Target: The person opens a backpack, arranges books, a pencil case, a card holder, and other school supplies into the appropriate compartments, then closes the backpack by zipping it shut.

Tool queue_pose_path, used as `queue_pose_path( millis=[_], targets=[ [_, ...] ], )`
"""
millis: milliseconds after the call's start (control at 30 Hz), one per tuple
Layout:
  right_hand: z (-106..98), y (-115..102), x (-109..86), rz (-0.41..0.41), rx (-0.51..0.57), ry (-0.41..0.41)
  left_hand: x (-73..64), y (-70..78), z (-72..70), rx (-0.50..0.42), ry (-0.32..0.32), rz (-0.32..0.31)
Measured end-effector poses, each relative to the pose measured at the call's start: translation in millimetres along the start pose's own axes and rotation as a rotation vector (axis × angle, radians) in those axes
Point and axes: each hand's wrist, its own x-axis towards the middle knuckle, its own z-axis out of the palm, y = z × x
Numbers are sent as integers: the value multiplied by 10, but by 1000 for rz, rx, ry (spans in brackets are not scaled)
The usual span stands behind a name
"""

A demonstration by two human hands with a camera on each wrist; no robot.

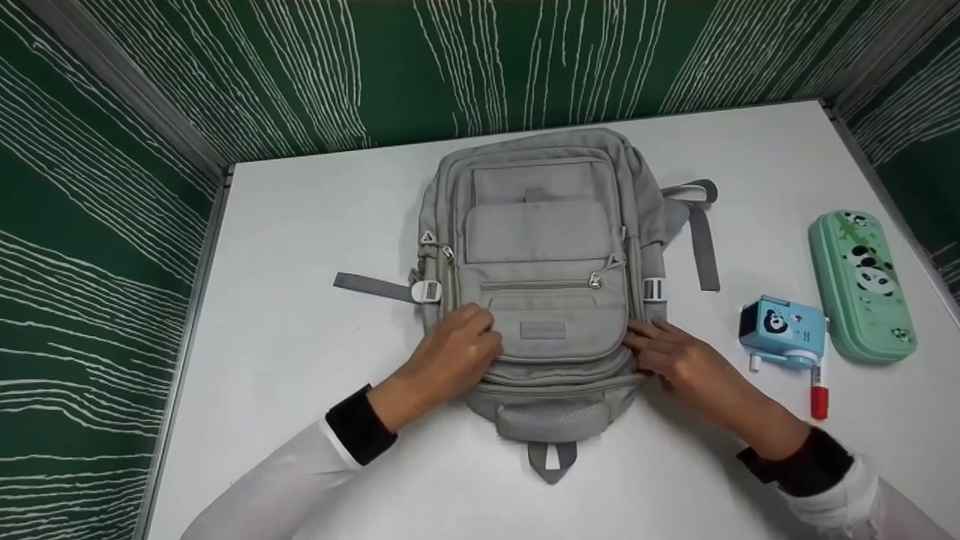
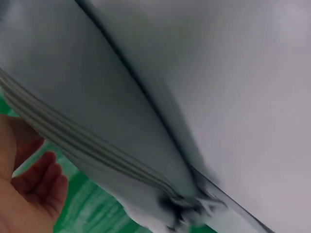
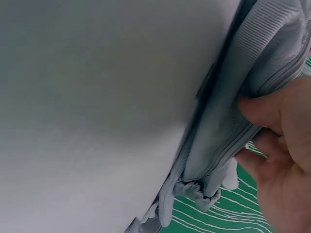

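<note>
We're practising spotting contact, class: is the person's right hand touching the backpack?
Touching. The right wrist view shows it: the right hand has its thumb against the side of the backpack.

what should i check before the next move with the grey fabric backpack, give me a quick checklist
1. Grey fabric backpack lying front up on the white table: ok.
2. Right hand gripping the backpack's edge: ok.
3. Left hand holding the backpack securely: cannot tell, any grip is hidden from view.
4. Grey webbing straps tucked in: not ok, they stick out on both sides.
5. Mint-green oblong panda-print case, light-blue boxy panda-print gadget and red-capped white marker clear of the backpack: ok, all lie to its right.
</note>
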Motion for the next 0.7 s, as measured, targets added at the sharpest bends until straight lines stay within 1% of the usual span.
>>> queue_pose_path(
  millis=[100,200,367,467,533,567,633,700],
  targets=[
    [-19,-81,2,10,-23,-8,9,179,31,-61,-60,44],
    [-10,-155,-10,16,-37,-7,29,285,29,-66,-141,45],
    [32,-248,-54,45,-38,8,81,346,-5,-22,-285,28],
    [37,-285,-79,70,0,17,105,354,-11,-33,-333,40],
    [16,-305,-102,99,36,23,109,354,-2,-46,-340,57],
    [-1,-312,-115,120,56,26,107,351,14,-42,-325,73],
    [-45,-301,-143,154,75,43,97,342,42,-41,-282,93],
    [-104,-259,-175,197,65,66,89,334,65,-28,-227,106]
  ],
)
